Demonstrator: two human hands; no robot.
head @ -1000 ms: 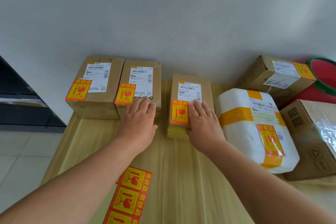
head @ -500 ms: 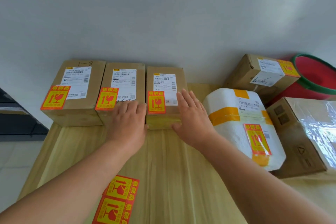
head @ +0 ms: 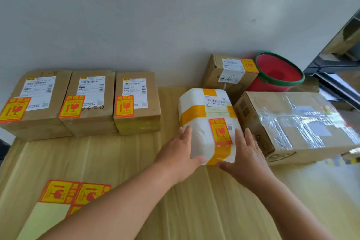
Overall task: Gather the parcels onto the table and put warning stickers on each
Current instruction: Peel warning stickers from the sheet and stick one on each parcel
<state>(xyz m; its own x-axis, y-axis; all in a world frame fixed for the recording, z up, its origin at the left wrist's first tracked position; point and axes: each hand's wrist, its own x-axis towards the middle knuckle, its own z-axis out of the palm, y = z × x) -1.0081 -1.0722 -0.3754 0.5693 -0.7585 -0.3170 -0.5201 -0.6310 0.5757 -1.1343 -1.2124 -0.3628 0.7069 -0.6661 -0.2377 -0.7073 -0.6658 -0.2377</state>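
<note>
White padded parcel [head: 196,107], banded in orange tape, lies on the wooden table [head: 120,161] toward 2 o'clock, long axis roughly 12 to 6. Its barcode label [head: 215,101] is too blurred to read; the red-yellow broken-glass sticker [head: 221,131] sits nearer. Left hand [head: 178,154] and right hand [head: 245,154] press its sides, fingers straight, slightly spread

Left hand [head: 177,154], right hand [head: 247,156], white parcel [head: 200,134] between

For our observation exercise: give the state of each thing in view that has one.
Row of brown boxes: stickered.
White parcel: stickered, between the hands.
Small back box: stickered.
Large taped box: no sticker visible.
Left hand: open, touching parcel.
Right hand: open, touching parcel.
</note>
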